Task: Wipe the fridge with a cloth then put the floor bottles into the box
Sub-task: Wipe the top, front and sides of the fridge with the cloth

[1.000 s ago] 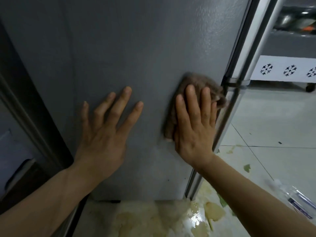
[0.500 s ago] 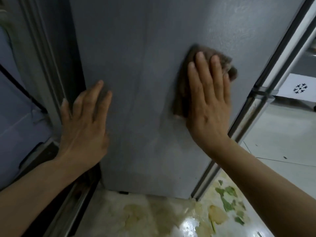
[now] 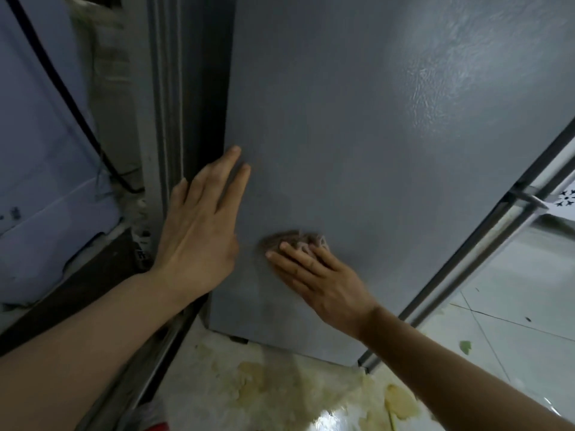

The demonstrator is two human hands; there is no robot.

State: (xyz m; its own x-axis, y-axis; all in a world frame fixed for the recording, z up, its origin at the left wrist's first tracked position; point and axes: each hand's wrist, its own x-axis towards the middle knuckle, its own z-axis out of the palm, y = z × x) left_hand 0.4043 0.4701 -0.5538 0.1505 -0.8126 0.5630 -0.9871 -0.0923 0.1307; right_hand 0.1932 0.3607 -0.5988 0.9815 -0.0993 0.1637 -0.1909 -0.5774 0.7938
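There is one camera, worn on the person's head. It looks forward and down, very close to the flat grey metal fridge side [image 3: 357,135], which fills most of the view. The shiny pale tiled floor [image 3: 513,306] shows low and right.

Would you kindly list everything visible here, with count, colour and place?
Grey textured metal fridge side panel: one, grey, centre.
Crumpled brown cloth: one, brown, against the panel, low centre.
Black cable: one, black, left, running down.
White tiled floor: white, right.
Yellowish floor spill: yellowish, below the fridge.
Small green scrap: one, green, right floor.
Left hand: flat, at the panel's left edge.
Right hand: pressing the cloth.
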